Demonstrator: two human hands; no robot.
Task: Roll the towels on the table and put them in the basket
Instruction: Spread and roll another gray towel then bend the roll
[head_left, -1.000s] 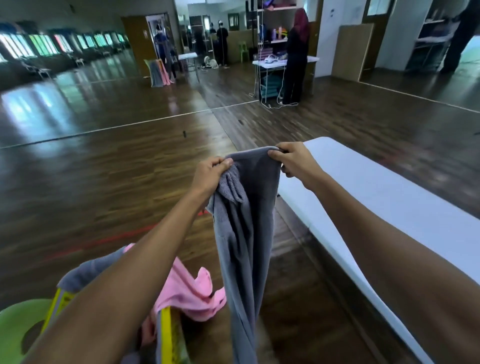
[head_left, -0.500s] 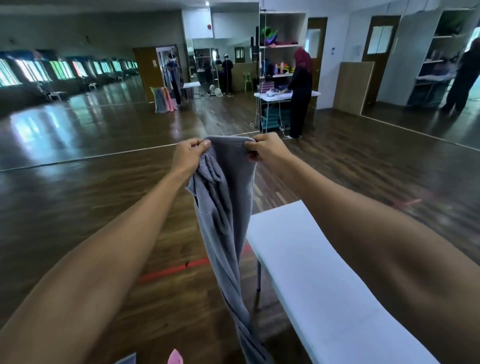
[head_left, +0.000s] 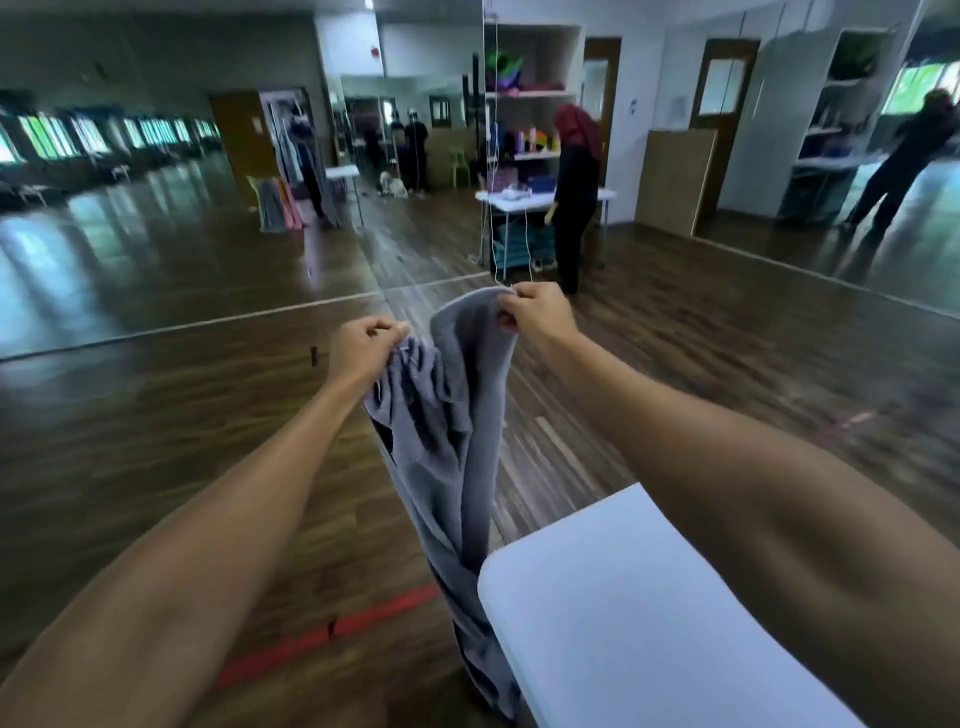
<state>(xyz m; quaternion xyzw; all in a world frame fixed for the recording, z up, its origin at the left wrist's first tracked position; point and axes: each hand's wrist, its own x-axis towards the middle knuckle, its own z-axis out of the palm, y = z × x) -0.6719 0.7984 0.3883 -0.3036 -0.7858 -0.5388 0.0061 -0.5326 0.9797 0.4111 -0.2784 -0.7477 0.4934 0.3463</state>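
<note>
Both arms out front, grey towel (head_left: 441, 441) held up in the air. Left hand (head_left: 363, 353) grip bunched on one top corner, right hand (head_left: 535, 312) grip pinching the other, slightly higher. Towel hangs twisted, lower end dropping past the near-left edge of the white tabletop (head_left: 623, 623); basket out of view

The towel (head_left: 441, 467) was grey cloth, matt, with a soft napped pile, and hung in creased folds. The bench (head_left: 623, 623) top was white, smooth and matt, plastic by its look. The floor (head_left: 156, 415) was dark wood in narrow planks, highly glossy, carrying bright reflections. A strip of red tape (head_left: 374, 617) on the floor looked matt. A panel (head_left: 675, 176) at the far wall was mid-brown wood, flat and dull.
</note>
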